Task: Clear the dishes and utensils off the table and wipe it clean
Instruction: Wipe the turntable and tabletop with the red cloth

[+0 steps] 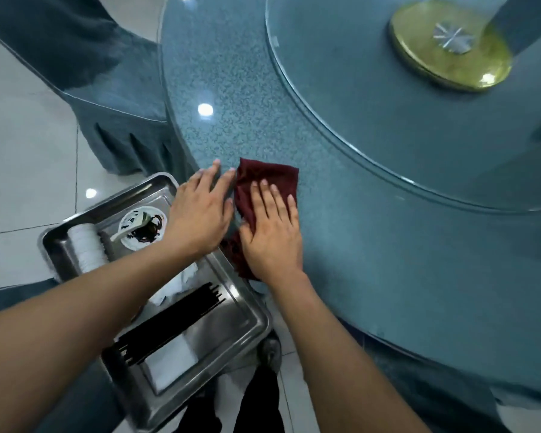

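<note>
Forearms: both reach in from the near edge, the left one crossing over the tray (156, 354).
Cloth: dark red cloth (267, 179) lies on the table (372, 245) under the right hand (270, 234); its long axis runs from the wrist out past the fingertips, slightly toward the left hand.
Right fingers: straight, close together, pressing the cloth flat; a strip of cloth shows beyond the fingertips.
Left hand: left hand (200, 210) lies flat just beside the cloth, fingers straight and slightly spread, fingertips at the cloth's far left corner; whether they touch it I cannot tell.
Nearer hand: the right, already on the cloth, so the wiping stroke looks to be its job.
Unwiped side: bare glass-topped table stretches away beyond the fingertips and to their right.
Tray: metal, behind the left wrist, holding a soiled plate (142, 228), stacked white dishes (86, 246) and black chopsticks (169, 323).
Beyond: glass turntable (372, 104) on a gold hub (450, 45); covered chair (107, 89) on tiled floor (19, 151).
</note>
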Tool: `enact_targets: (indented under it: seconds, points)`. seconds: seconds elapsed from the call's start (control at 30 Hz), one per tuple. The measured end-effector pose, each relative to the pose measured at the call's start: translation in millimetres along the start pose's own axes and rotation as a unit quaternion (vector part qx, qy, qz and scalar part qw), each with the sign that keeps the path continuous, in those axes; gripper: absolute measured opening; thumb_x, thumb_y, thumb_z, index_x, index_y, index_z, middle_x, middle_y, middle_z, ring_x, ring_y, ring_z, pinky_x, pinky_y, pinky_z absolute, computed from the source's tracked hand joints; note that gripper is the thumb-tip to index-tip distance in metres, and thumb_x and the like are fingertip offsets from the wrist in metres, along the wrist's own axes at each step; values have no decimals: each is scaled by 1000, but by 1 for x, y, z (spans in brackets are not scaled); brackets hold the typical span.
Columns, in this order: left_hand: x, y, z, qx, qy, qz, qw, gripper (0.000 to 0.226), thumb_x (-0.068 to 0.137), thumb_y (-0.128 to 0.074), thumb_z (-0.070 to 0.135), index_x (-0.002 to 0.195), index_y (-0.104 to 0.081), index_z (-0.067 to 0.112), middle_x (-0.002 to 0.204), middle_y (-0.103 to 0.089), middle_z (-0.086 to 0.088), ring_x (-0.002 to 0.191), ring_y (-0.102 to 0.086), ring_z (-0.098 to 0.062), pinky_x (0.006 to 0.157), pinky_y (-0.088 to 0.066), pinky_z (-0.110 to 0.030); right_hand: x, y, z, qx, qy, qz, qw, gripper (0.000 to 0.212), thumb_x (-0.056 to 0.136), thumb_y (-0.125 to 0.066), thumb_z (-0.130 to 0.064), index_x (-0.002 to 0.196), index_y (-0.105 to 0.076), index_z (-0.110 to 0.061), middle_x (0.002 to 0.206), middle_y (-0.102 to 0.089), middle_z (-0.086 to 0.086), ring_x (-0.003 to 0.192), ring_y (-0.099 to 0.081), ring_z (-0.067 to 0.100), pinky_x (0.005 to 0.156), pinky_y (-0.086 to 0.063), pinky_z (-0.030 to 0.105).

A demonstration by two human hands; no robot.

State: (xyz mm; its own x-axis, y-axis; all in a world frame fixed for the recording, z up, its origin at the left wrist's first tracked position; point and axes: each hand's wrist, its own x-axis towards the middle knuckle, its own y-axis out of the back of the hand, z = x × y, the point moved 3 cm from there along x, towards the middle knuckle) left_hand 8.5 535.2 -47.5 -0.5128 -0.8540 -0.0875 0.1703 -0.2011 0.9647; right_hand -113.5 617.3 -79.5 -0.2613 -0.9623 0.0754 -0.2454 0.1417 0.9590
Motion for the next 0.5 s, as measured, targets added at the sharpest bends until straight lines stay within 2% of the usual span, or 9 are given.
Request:
enact_targets:
  seconds: [0.2, 0.4, 0.5]
  points:
    - [-53, -31, 65, 15, -127, -37, 991, 56, 97, -36, 39, 148, -46, 20, 156, -42, -14, 142, -39, -38, 115, -33, -51, -82, 33, 88, -17, -132, 48, 990, 67, 97, -37, -43, 158, -27, -18, 164, -27, 0, 152, -19, 15, 125, -13, 44]
    - [-73, -41, 73, 56, -140, -38, 988, 59, 102, -30, 41, 156, -37, 19, 160, -36, -16, 146, -34, -41, 120, -25, -50, -157, 56, 155, -55, -253, 72, 963, 65, 99, -30, -44, 158, -24, -18, 165, -25, 2, 153, -18, 17, 126, -8, 43]
    - [-79, -35, 75, 67, -129, -59, 988, 59, 104, -38, 38, 160, -26, 22, 165, -27, -13, 150, -26, -38, 118, -26, -50, -187, 65, 175, -63, -284, 79, 953, 64, 99, -27, -42, 158, -24, -17, 165, -25, 3, 152, -20, 19, 125, -9, 44]
